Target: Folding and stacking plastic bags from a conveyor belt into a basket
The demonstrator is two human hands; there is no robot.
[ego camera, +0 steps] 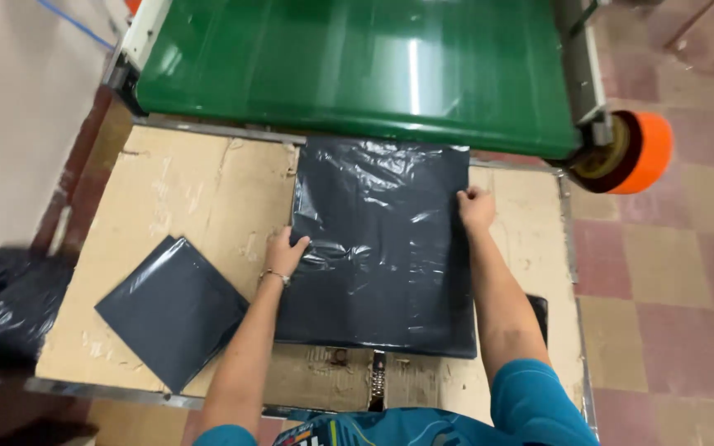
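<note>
The dark bag (378, 248) lies flat at mid-frame on the cardboard-covered worktop (192, 190), its top edge touching the green belt (357, 66). The left hand (285, 252) presses on the bag's left edge with fingers spread flat; the right hand (476, 208) pinches the right edge, fingers curled together. A stack of flat bags (167, 310) sits lower left. The slick, wrinkled film could slip or bunch under uneven pressure.
</note>
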